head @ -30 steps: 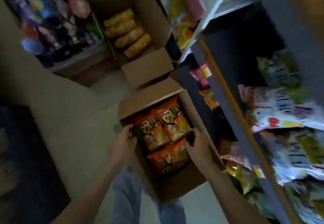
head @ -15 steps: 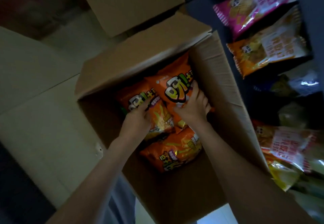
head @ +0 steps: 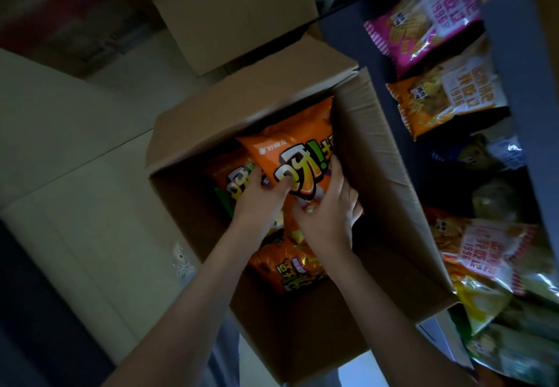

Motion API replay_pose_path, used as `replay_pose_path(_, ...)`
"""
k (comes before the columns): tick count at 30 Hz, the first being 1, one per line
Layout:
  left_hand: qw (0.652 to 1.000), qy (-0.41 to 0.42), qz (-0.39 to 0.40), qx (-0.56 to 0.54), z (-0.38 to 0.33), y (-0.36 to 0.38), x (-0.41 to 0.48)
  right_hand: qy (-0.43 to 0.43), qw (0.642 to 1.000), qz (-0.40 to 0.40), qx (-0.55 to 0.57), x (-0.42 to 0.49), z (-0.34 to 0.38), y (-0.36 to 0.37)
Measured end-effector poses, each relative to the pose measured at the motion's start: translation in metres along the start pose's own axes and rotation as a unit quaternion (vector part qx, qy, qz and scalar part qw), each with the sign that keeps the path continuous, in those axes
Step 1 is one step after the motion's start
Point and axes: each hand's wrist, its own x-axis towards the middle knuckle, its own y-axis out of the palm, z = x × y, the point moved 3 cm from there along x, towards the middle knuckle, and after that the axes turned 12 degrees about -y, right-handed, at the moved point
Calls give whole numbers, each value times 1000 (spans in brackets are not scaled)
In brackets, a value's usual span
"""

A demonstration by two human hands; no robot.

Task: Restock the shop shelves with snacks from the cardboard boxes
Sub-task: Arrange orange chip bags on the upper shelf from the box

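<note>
An open cardboard box [head: 381, 150] on the floor holds several orange snack bags. Both hands grip the topmost orange bag [head: 290, 144], which stands tilted up against the box's far side. My left hand [head: 257, 202] holds its lower left edge, thumb across the front. My right hand [head: 329, 214] holds its lower right side, fingers curled round the edge. A second orange bag [head: 230, 178] lies at the left under my left hand. A third orange bag [head: 290, 265] lies lower in the box between my forearms.
A second cardboard box [head: 236, 17] stands behind the first. Dark shop shelves [head: 514, 84] on the right hold a pink bag [head: 423, 23], an orange bag [head: 444, 99] and more snack packs below. Pale floor tiles [head: 75, 175] spread to the left.
The view has dropped closer over the box. Both hands went from the box rim down onto the bags, and now both hold the top orange bag, lifted and tilted up.
</note>
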Motion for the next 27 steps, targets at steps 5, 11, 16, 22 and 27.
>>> replay_pose_path(5,988,39,25,-148,10,5,-11,-26,999,21,42,-25,16,-5)
replay_pose_path(11,989,34,9,-147,28,-9,-8,-41,969,169,176,-40,-4,-18)
replay_pose_path(16,989,61,48,-125,33,-21,-11,-8,946,155,284,-44,-22,-28)
replay_pose_path(22,978,136,36,-154,40,-50,-36,38,977,107,181,-31,-68,-26)
replay_pose_path(27,959,219,12,-180,23,-83,-48,-129,912,362,-143,-29,-81,17)
